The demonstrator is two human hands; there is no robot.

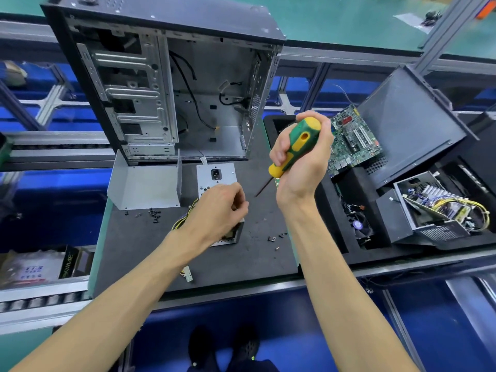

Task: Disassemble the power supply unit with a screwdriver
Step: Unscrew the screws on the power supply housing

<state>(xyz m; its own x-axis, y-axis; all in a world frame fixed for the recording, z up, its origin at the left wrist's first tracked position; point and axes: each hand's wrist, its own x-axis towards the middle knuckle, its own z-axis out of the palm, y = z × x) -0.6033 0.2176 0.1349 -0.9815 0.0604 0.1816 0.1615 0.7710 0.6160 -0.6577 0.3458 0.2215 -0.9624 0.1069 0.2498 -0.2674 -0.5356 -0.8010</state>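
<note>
Fingers, right hand [300, 157]: curled tightly round the green and yellow handle of the screwdriver [294, 146], right of centre in the frame, raised above the work mat.
Fingers, left hand [218, 208]: bent inward with thumb and fingertips drawn together, as if pinching something too small to make out; the hand hovers over the power supply unit at the centre of the frame.
Screwdriver: handle tilted, dark shaft pointing down and to the left, its tip above the mat and not touching anything.
Power supply unit [216, 174]: small silver metal box lying on the dark mat [134, 251] at centre frame, its socket end toward the top, partly hidden by the left hand; yellow and black wires [179, 221] spill from its left side.
Metal cover [145, 186]: bent grey sheet standing just left of the unit.
Loose screws [155, 212]: small black cluster on the mat below the cover; a few more [275, 238] lie lower right of the unit.
Computer case [166, 84]: open, gutted tower standing upright in the upper left and centre.
Circuit board [354, 140]: green board in a black tray right of the screwdriver hand.
Second power supply [440, 205]: opened unit with coloured wires at the right edge.
</note>
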